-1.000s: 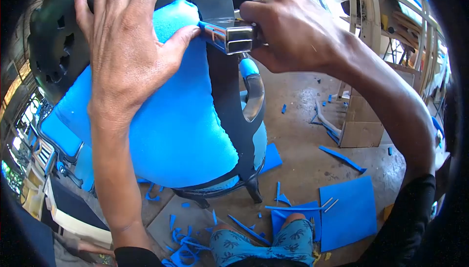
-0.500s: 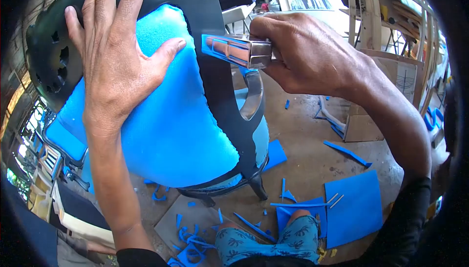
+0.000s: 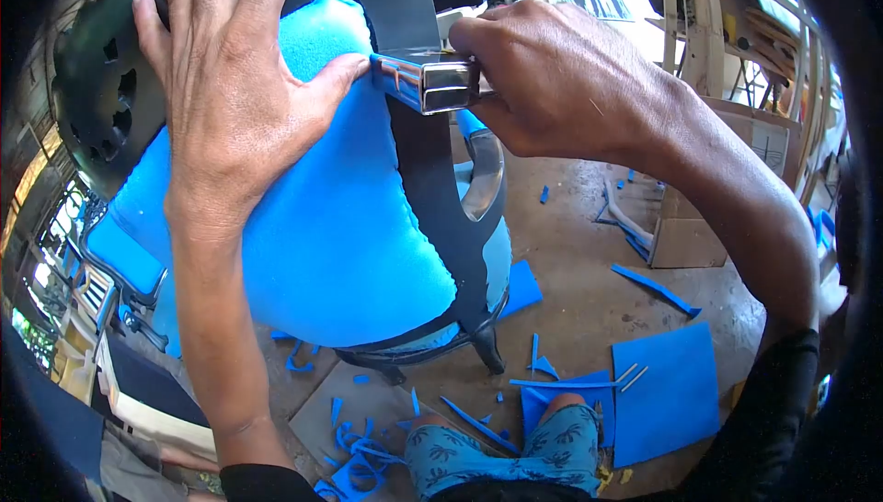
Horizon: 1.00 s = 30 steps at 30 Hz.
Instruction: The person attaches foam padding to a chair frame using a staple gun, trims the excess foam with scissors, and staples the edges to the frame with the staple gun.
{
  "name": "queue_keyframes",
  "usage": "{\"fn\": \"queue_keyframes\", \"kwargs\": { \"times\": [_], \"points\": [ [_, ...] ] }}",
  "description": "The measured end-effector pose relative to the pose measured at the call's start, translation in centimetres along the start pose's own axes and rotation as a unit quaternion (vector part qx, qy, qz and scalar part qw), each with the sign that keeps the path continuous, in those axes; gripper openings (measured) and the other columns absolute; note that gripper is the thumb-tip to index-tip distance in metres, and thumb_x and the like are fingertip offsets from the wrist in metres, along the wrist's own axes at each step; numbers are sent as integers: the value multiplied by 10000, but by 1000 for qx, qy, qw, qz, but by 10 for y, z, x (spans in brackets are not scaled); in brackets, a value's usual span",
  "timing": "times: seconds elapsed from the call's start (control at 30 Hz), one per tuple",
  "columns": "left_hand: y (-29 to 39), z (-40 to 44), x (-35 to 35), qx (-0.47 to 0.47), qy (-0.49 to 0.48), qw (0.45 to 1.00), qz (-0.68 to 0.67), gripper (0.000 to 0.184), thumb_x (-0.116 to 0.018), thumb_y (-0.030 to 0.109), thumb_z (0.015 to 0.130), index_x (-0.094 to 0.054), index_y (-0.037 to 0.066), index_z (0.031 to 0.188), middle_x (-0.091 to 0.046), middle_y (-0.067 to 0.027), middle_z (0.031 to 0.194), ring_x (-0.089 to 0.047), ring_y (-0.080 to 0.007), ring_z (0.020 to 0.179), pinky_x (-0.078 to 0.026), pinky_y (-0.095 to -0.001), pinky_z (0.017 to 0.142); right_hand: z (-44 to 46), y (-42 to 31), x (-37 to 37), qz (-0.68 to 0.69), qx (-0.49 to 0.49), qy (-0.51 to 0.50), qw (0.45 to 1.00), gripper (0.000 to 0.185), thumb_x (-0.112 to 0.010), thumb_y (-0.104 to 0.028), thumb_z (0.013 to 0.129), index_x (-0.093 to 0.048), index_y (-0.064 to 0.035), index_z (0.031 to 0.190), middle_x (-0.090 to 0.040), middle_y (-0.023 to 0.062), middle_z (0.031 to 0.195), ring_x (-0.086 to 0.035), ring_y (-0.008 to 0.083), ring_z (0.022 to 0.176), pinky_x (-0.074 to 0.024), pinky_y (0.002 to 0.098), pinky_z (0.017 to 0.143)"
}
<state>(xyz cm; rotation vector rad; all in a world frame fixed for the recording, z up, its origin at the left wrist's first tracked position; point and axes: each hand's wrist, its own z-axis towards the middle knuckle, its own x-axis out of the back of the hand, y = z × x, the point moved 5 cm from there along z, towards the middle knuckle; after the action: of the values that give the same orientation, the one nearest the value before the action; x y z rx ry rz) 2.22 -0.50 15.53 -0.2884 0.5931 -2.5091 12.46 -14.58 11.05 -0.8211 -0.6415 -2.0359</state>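
A sheet of blue foam [image 3: 340,235] lies over the black frame of a chair [image 3: 423,171]. My left hand [image 3: 225,97] is spread flat, fingers up on the black frame and thumb on the foam near its upper right edge. In my right hand [image 3: 561,79] is a metallic staple gun [image 3: 423,86], fist wrapped round its handle. The gun's narrow front end points left and meets the foam's edge beside my left thumb; the exact contact is hard to make out.
Blue foam offcuts [image 3: 359,451] litter the floor around the chair legs. A square foam sheet [image 3: 667,392] lies to the right of my knees. Cardboard [image 3: 690,226] and wooden framing [image 3: 690,5] stand at the right. Another person's legs [image 3: 166,456] show at lower left.
The staple gun has moved left and slightly up, from over the black frame to the foam's edge by my thumb. My left hand stays spread on the chair.
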Motion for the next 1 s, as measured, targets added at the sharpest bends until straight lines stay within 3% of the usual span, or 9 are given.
{"fn": "queue_keyframes", "kwargs": {
  "times": [0.07,0.13,0.23,0.33,0.47,0.5,0.7,0.8,1.0],
  "points": [
    [-1,1,3,-5,-15,1000,-13,912,-928,237,577,-557,124,1403,-424,-217,1507,-328,-403,1474,-137,-584,1252,1,3,-3,-14,-8,0,1000,175,-698,-71,774,-640,25,909,-668,221,808,-684,415,742,-543,512,717],
    [-2,1,4,-3,-19,1000,-22,904,-927,235,576,-562,122,1396,-425,-221,1506,-333,-403,1470,-143,-578,1252,-2,-2,4,-60,91,119,987,192,-681,-138,823,-767,33,829,-716,229,729,-740,334,641,-604,425,583],
    [-1,-1,2,-3,-22,1000,-18,902,-925,235,581,-562,122,1398,-419,-225,1517,-328,-404,1475,-140,-569,1256,12,8,-9,-45,36,10,998,244,-760,-124,741,-646,-11,924,-676,192,810,-684,412,742,-537,501,697],
    [4,2,7,2,-34,999,-11,915,-924,255,591,-553,124,1417,-400,-231,1541,-304,-405,1494,-114,-569,1262,-2,12,-1,-6,127,116,985,219,-690,-185,823,-704,29,867,-679,240,716,-706,404,687,-567,488,627],
    [-3,-1,12,-12,-80,996,-31,949,-925,306,599,-539,125,1446,-363,-236,1582,-257,-408,1525,-69,-584,1266,-34,20,-5,73,37,57,995,200,-683,-109,831,-646,53,943,-680,246,778,-691,436,766,-554,497,740],
    [-6,-2,12,-18,-90,995,-35,957,-925,317,600,-536,125,1452,-355,-237,1591,-247,-409,1532,-60,-587,1266,-40,21,-8,94,27,45,994,267,-711,-73,820,-640,33,1055,-663,238,821,-666,418,757,-506,486,709],
    [-1,-6,5,-32,-88,996,-12,990,-938,345,582,-535,135,1461,-309,-233,1626,-204,-411,1553,-43,-599,1269,-42,12,-1,87,-43,-15,995,223,-683,-64,813,-632,36,1006,-647,230,802,-672,411,771,-514,496,728],
    [3,-8,7,-47,-17,998,-30,983,-944,330,580,-536,147,1455,-304,-226,1627,-201,-406,1554,-48,-598,1271,-40,5,-2,65,-31,-14,997,205,-662,-59,787,-620,31,967,-640,222,798,-676,405,780,-528,505,749],
    [3,-6,6,-5,-69,997,-43,994,-949,306,585,-510,159,1464,-313,-219,1606,-216,-404,1544,-71,-602,1268,-35,-5,-8,64,-37,-34,997,234,-655,-69,769,-617,28,979,-658,214,829,-689,400,790,-547,508,754]
  ]
}}
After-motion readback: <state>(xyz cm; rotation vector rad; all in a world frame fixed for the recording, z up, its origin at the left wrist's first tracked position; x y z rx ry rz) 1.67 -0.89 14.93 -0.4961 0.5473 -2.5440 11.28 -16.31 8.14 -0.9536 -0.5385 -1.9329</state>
